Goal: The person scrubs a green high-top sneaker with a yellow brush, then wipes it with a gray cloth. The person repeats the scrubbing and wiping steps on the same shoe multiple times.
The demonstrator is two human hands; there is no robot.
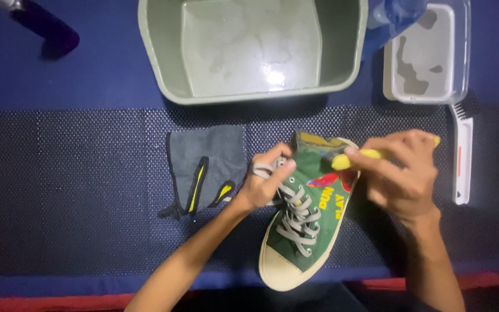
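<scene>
Green sneaker steadied by closed left hand, right hand gripping yellow brush, yellow lettering on its side

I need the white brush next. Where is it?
In the head view, the white brush lies at the far right, beside the right hand, below the clear tray.

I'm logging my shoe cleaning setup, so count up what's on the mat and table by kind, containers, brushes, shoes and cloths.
Containers: 2, the grey-green tub and the clear tray.
Brushes: 2, the yellow brush in the right hand and the white brush.
Shoes: 1, the green sneaker, steadied by the left hand.
Cloths: 1, the grey cloth.
Total: 6
</scene>
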